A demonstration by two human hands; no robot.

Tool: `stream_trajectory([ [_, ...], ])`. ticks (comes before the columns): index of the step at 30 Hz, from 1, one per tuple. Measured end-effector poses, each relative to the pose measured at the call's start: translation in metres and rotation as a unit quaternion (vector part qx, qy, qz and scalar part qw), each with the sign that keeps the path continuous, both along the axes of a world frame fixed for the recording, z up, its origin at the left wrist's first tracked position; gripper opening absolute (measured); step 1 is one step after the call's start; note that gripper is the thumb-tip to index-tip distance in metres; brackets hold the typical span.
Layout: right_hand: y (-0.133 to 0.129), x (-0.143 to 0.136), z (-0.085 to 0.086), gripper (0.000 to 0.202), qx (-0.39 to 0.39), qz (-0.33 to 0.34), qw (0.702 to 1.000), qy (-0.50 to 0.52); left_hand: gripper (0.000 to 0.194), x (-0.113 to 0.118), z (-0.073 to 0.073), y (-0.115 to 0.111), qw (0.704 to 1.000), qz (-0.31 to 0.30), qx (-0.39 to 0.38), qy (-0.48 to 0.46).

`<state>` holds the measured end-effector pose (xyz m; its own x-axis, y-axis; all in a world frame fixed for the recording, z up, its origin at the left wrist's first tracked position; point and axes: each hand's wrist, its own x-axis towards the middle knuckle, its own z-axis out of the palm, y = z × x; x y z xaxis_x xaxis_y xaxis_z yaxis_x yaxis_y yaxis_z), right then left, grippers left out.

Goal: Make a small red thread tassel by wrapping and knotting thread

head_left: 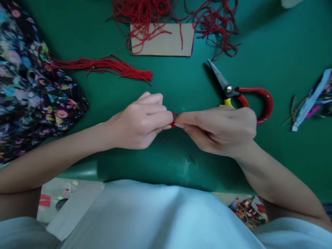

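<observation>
A small piece of red cord [174,121] shows between my two hands, a thin loose end hanging below it. My left hand [145,119] is closed, thumb and forefinger pinching the cord's left side. From the right, my right hand [220,128] pinches the same cord between thumb and fingertips. The fingertips of both hands nearly meet, and most of the cord is hidden in them. Behind my right hand lie scissors [228,89] with red and yellow handles, partly covered by that hand. A bundle of red cords [111,66] lies beyond my left hand.
Tangled red cords [147,14] lie over a beige card [162,39] at the back of the green table [285,45]. Another red tangle [216,24] is right of it. Floral fabric [28,79] covers the left side; fabric scraps [311,100] lie at the right.
</observation>
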<state>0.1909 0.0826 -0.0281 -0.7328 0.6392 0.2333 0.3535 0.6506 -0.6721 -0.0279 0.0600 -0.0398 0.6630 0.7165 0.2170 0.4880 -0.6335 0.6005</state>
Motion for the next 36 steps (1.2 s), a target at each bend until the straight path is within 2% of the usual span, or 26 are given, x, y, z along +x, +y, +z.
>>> stream_trajectory([
  [3, 0.001, -0.005, 0.004, 0.013, -0.045, -0.017, 0.998, 0.051, 0.027, 0.002, -0.002, -0.003, 0.999, 0.020, 0.000, -0.026],
  [8, -0.003, -0.008, 0.007, 0.017, -0.162, -0.063, 0.984, 0.049, 0.029, 0.004, -0.004, -0.006, 0.999, 0.035, 0.014, -0.037],
  [14, -0.004, -0.008, 0.009, 0.014, -0.198, -0.070, 0.975, 0.079, 0.023, 0.004, -0.004, -0.004, 0.992, 0.046, 0.088, -0.082],
  [19, 0.001, -0.005, 0.012, 0.014, -0.217, -0.035, 0.974, 0.056, 0.019, 0.003, -0.004, -0.002, 0.990, 0.037, 0.107, -0.086],
  [23, 0.010, -0.003, 0.011, 0.026, -0.257, 0.015, 0.966, 0.025, 0.022, 0.002, -0.005, -0.005, 0.991, 0.046, 0.101, -0.072],
  [29, 0.019, -0.002, 0.009, 0.030, -0.345, 0.079, 0.935, 0.040, 0.028, -0.001, -0.008, -0.006, 0.995, 0.022, 0.092, -0.010],
  [33, 0.019, -0.003, 0.008, 0.030, -0.387, 0.072, 0.918, 0.044, 0.027, -0.004, -0.011, -0.005, 0.996, 0.002, 0.090, -0.004],
  [36, 0.017, -0.004, 0.007, 0.027, -0.380, 0.050, 0.923, 0.042, 0.027, -0.003, -0.012, -0.006, 0.993, 0.026, 0.118, 0.011],
])
